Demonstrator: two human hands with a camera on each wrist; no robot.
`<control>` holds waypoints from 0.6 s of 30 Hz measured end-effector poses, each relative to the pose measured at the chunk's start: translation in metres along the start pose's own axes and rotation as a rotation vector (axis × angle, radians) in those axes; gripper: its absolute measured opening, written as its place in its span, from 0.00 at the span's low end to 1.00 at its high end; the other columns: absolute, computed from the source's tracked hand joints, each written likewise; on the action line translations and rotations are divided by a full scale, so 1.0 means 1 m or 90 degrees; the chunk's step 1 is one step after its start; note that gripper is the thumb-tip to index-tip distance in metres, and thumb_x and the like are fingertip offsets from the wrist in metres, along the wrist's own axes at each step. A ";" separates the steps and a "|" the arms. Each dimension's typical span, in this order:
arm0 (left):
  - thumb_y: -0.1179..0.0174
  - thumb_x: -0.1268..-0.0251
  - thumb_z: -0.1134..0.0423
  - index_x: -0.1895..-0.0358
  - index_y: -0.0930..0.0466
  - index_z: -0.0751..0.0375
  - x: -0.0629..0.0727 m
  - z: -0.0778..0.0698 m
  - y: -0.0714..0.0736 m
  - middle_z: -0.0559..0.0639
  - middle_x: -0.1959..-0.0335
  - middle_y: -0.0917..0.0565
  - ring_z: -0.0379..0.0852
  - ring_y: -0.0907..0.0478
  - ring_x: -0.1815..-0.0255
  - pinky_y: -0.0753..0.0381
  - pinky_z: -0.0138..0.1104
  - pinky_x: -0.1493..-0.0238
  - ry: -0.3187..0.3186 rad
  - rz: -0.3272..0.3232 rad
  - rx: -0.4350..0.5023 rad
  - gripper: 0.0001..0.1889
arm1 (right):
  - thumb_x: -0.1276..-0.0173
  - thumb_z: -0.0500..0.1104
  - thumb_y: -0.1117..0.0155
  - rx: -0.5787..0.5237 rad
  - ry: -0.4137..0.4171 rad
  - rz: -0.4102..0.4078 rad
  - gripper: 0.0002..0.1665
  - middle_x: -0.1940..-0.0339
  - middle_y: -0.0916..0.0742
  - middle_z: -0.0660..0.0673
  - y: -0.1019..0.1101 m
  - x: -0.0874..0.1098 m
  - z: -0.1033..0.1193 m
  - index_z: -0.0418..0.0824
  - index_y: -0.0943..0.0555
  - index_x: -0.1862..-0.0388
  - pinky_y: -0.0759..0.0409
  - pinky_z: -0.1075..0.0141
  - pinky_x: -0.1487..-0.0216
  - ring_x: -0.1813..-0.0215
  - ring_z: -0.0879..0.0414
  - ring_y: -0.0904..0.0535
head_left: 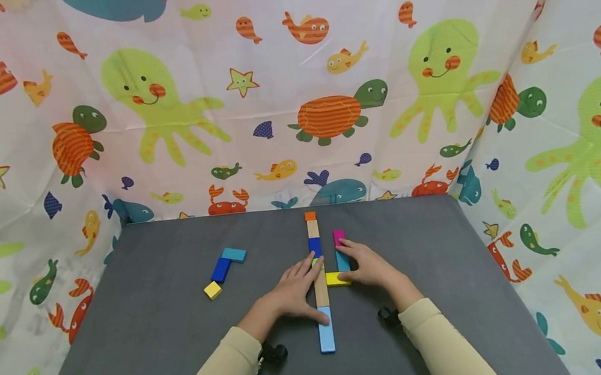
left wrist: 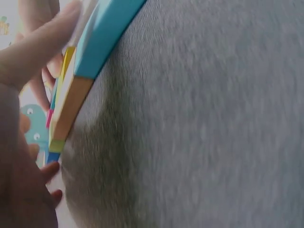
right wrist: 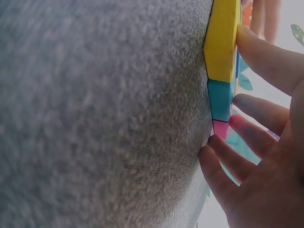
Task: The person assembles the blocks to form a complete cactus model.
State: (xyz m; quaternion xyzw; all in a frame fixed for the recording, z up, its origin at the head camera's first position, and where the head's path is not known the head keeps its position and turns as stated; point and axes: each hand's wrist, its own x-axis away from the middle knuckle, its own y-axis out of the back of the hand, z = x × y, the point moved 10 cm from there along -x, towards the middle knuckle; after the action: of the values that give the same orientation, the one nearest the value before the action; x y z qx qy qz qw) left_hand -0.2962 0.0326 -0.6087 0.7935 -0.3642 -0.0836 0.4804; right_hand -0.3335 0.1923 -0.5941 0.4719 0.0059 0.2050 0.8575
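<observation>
Flat coloured blocks lie end to end in a column: light blue (head_left: 327, 337), plain wood (head_left: 322, 295), a mostly covered green, dark blue (head_left: 314, 246), plain wood (head_left: 312, 229) and orange (head_left: 310, 216). My left hand (head_left: 293, 291) spans the column, its thumb at the light blue block and its fingertips near the green and dark blue ones. A yellow block (head_left: 335, 281) juts right from the column; a teal block (head_left: 343, 263) and a magenta block (head_left: 339, 234) run up from it. Across these my right hand (head_left: 370, 265) is spread, thumb on the yellow block, fingers by the teal and magenta.
Left of the column lie a teal block (head_left: 234, 255), a dark blue block (head_left: 221, 270) and a small yellow block (head_left: 212, 291). Grey cloth (head_left: 158, 346) covers the table. A curtain printed with sea animals (head_left: 270, 94) hangs behind and at both sides.
</observation>
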 end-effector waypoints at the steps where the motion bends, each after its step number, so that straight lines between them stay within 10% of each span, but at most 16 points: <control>1: 0.27 0.49 0.25 0.11 0.62 0.47 0.000 0.002 0.003 0.53 0.10 0.63 0.62 0.55 0.12 0.54 0.63 0.17 -0.004 -0.010 0.009 0.70 | 0.32 0.52 0.24 -0.001 -0.003 0.002 0.47 0.14 0.34 0.39 0.000 0.000 0.000 0.41 0.31 0.18 0.38 0.36 0.21 0.16 0.34 0.40; 11: 0.31 0.29 0.49 0.18 0.34 0.57 0.015 0.055 0.070 0.59 0.17 0.35 0.65 0.41 0.18 0.42 0.68 0.23 0.014 -0.258 0.033 0.40 | 0.32 0.52 0.23 -0.015 -0.015 -0.005 0.48 0.13 0.35 0.41 0.001 0.001 -0.002 0.43 0.31 0.17 0.37 0.37 0.21 0.16 0.35 0.40; 18: 0.37 0.32 0.68 0.25 0.26 0.62 0.037 0.114 0.105 0.64 0.23 0.28 0.67 0.35 0.23 0.36 0.64 0.24 0.170 -0.319 -0.077 0.31 | 0.31 0.53 0.24 -0.013 -0.015 0.001 0.48 0.13 0.36 0.41 -0.001 0.001 -0.003 0.44 0.32 0.17 0.38 0.37 0.21 0.15 0.36 0.40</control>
State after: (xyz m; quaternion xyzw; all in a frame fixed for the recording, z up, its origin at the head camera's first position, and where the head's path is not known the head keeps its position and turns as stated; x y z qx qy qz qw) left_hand -0.3769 -0.1002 -0.5735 0.8327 -0.0847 -0.1159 0.5348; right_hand -0.3324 0.1945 -0.5963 0.4657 -0.0062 0.2002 0.8620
